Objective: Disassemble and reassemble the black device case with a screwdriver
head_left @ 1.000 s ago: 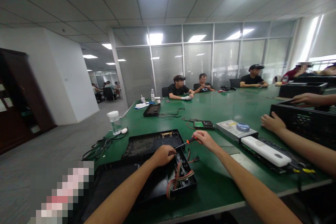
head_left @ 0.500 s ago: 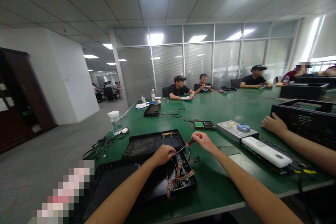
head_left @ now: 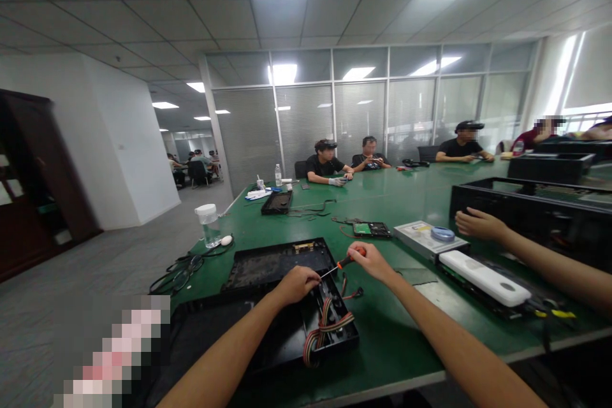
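Black case (head_left: 282, 338) is laid on the green desk (head_left: 387, 350), directly before the wearer. Screwdriver (head_left: 343, 261) is held at a slant over the far right part of the case, its shaft directed down and leftward. Its handle is gripped by the right hand (head_left: 371, 259), fingers closed round it. Left hand (head_left: 297, 284) is placed at the shaft's lower end, fingers curled; whether anything is pinched there cannot be told. Striped ribbon cable (head_left: 329, 326) is looped over the case's right end. Just beyond the case, a dusty black panel (head_left: 262, 264) is laid flat. Farther left, a lidded jar (head_left: 209, 227) and tangled cord (head_left: 182, 273) are noted. On the right, a blue roll (head_left: 442, 234) is supported by a silver box (head_left: 415, 238); a long white object (head_left: 482, 276) is set beside it. A co-worker's hand (head_left: 478, 224) is seen near a large black housing (head_left: 535, 217).
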`<state>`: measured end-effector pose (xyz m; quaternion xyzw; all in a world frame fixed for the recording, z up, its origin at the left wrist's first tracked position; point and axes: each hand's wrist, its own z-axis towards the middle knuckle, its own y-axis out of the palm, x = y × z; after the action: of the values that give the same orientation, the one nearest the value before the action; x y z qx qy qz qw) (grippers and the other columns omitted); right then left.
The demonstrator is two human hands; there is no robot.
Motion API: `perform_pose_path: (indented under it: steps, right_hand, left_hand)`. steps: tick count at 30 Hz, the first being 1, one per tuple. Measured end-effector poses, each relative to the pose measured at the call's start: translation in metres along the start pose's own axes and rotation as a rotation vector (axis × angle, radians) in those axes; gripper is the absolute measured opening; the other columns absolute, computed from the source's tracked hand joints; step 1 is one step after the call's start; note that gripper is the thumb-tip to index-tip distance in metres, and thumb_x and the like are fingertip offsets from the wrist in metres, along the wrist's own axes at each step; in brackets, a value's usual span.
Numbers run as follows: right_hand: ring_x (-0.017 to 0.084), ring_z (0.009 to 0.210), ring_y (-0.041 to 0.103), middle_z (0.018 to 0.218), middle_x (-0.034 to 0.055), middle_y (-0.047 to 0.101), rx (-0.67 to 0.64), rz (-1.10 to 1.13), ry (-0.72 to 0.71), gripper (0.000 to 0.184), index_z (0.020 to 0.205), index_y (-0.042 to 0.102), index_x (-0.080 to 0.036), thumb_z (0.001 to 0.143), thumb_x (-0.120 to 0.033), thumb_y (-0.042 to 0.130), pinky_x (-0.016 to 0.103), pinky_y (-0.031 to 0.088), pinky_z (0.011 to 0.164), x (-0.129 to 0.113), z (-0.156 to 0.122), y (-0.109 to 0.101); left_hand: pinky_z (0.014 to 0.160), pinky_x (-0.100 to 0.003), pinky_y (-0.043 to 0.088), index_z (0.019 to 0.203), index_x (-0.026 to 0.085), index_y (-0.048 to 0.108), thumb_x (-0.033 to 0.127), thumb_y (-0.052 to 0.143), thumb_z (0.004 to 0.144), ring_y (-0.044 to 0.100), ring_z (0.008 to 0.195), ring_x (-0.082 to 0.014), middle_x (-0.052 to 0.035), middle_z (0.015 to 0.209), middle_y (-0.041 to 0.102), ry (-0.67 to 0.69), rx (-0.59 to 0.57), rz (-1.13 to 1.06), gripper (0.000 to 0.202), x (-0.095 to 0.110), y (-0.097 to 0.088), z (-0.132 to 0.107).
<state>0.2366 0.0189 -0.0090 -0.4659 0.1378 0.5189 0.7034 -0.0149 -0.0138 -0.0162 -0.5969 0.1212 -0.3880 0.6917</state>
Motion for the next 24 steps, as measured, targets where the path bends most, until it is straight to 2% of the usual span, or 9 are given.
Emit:
perform_pose_path:
  steps: [17,20,24]
  right_hand:
    - [0.013,0.057,0.046,0.063,0.0014,0.056,-0.019,-0.08,-0.041,0.026,0.068,0.059,-0.014,0.076,-0.036,0.045,0.023,0.035,0.055,-0.007,-0.003,-0.001]
    - [0.012,0.053,0.045,0.059,0.0006,0.055,-0.019,-0.175,-0.055,0.031,0.067,0.059,-0.015,0.078,-0.039,0.043,0.022,0.031,0.052,-0.024,-0.002,-0.003]
    - [0.013,0.051,0.045,0.051,0.0026,0.053,-0.043,-0.476,-0.066,0.041,0.055,0.057,-0.016,0.08,-0.045,0.042,0.024,0.027,0.052,-0.066,0.008,-0.004]
  left_hand:
    - [0.078,-0.021,0.04,0.091,0.018,0.065,0.018,0.048,0.082,0.058,0.083,-0.0137,-0.0022,0.09,0.066,0.009,-0.014,-0.013,0.02,-0.001,0.001,0.0]
    - [0.077,-0.021,0.04,0.09,0.018,0.066,0.018,0.049,0.081,0.058,0.082,-0.0137,-0.002,0.089,0.066,0.007,-0.004,-0.018,0.019,-0.001,0.002,0.0]
    - [0.076,-0.021,0.04,0.09,0.018,0.066,0.019,0.049,0.081,0.058,0.08,-0.0139,-0.0023,0.087,0.066,0.009,0.01,-0.018,0.019,-0.004,0.004,0.001]
